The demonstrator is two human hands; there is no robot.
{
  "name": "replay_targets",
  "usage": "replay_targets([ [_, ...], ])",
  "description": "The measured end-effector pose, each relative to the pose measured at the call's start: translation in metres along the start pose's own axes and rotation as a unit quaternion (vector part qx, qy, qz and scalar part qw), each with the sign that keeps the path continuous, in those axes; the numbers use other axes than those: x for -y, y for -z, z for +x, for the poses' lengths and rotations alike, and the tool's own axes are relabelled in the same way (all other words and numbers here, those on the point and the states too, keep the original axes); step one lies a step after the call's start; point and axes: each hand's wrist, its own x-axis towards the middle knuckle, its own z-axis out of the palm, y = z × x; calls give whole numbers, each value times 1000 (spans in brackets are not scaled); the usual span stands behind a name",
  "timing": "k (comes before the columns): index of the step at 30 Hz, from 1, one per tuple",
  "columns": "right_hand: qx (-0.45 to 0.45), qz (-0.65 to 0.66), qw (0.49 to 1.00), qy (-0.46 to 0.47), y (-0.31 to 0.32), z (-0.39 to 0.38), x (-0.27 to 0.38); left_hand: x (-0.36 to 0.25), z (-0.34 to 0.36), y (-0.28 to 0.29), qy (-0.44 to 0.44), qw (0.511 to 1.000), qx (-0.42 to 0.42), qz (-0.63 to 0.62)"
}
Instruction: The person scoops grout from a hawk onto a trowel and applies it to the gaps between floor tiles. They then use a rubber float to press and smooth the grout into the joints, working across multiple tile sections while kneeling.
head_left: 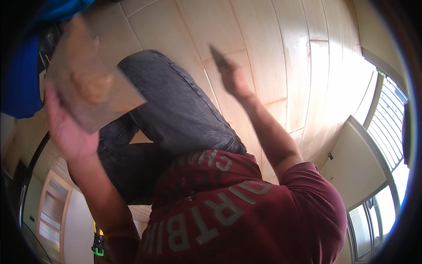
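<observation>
My left hand [72,132] is raised at the left, closed on the edge of a flat brownish square piece [116,103]. Motion blurs this piece; a lighter tan rounded patch shows in its middle, and I cannot tell whether it is a bag or a board. Out over the floor to the right, my right hand [236,80] grips a thin dark flat object [216,55] that narrows to a tip. Blur hides its kind. The two hands are well apart, with my bent knee in dark jeans [162,83] between them.
Pale wood-look floor tiles [281,53] spread ahead and to the right. Blue fabric [20,79] hangs at the far left beside dark, blurred items. A barred window [378,127] lets in bright light at the right. A yellow and black strap with a green buckle [97,244] is at the lower left.
</observation>
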Motion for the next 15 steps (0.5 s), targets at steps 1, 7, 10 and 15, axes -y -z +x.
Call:
replay_targets([
  [1, -74, 66, 995, 31, 24, 1, 15, 8, 7, -6, 49, 997, 42, -44],
  [7, -146, 31, 852, 502, 149, -4, 123, 132, 64, -84, 212, 960, 92, -159],
  [10, -123, -146, 826, 530, 167, -6, 148, 148, 77, -111, 213, 949, 137, -185],
  [15, -38, -402, 866, 295, 158, 21, 62, 121, 98, -107, 145, 933, 223, -243],
])
